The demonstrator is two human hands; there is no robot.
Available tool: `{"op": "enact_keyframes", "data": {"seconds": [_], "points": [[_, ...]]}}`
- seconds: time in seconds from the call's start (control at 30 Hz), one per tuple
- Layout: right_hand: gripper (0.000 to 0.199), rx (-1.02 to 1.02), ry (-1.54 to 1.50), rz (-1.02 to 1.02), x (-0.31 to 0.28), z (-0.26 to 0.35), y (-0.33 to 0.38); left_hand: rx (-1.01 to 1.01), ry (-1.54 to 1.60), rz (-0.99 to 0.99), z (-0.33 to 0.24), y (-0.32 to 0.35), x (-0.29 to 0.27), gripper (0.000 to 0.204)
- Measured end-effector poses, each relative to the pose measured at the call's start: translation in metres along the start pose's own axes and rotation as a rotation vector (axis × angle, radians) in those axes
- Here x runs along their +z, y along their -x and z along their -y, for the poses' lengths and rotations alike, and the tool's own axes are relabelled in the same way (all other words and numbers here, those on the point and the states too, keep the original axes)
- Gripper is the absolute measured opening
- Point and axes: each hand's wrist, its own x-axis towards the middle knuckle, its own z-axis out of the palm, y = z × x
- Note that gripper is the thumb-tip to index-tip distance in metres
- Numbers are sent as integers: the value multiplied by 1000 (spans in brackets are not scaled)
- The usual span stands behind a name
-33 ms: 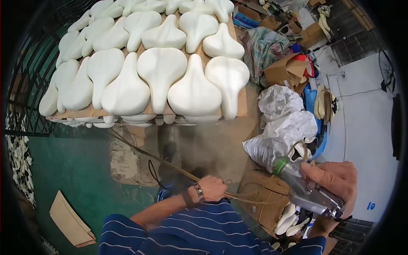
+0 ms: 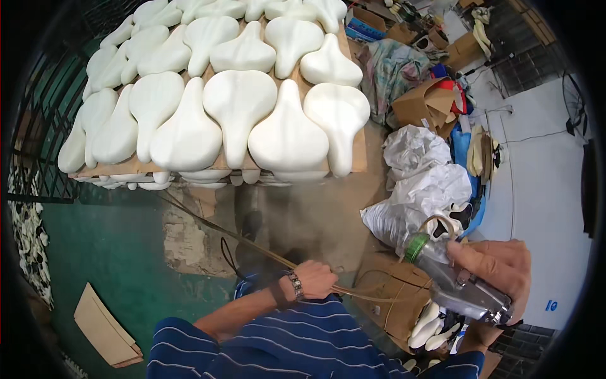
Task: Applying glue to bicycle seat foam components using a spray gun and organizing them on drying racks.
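In front of my body my left hand [image 2: 315, 280], a watch on its wrist, is closed around a thin yellowish hose [image 2: 237, 237]. The hose runs from under the stacked saddles, through this hand and on toward the right. At the right, my right hand [image 2: 495, 268] grips a spray gun [image 2: 499, 314] with a clear plastic bottle [image 2: 435, 265] that has a green collar. The bottle is tilted, green end toward the upper left. Ahead, white foam bicycle saddles [image 2: 289, 136] lie in rows on a wooden board [image 2: 358, 151], apart from both hands. A pale haze hangs below the board.
Silvery plastic sacks [image 2: 420, 183] and an open cardboard box [image 2: 429, 104] stand along the right wall. A brown carton [image 2: 391, 290] sits below the bottle. Flat cardboard [image 2: 108, 325] lies on the green floor at lower left. A dark metal rack [image 2: 47, 126] borders the left side.
A loop of hose beside the bottle's green end arches slightly higher. Both hands keep their places and grips.
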Motion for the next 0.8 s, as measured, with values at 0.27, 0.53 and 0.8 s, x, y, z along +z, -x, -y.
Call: {"op": "enact_keyframes", "data": {"seconds": [0.27, 0.53, 0.8], "points": [[109, -34, -95, 33, -6, -16, 16, -3, -6, -6, 6, -6, 14, 27], [79, 122, -58, 11, -22, -8, 40, 41, -26, 81, -8, -13, 9, 27], [50, 309, -32, 22, -41, -7, 36, 115, -13, 49, -16, -17, 8, 22]]}}
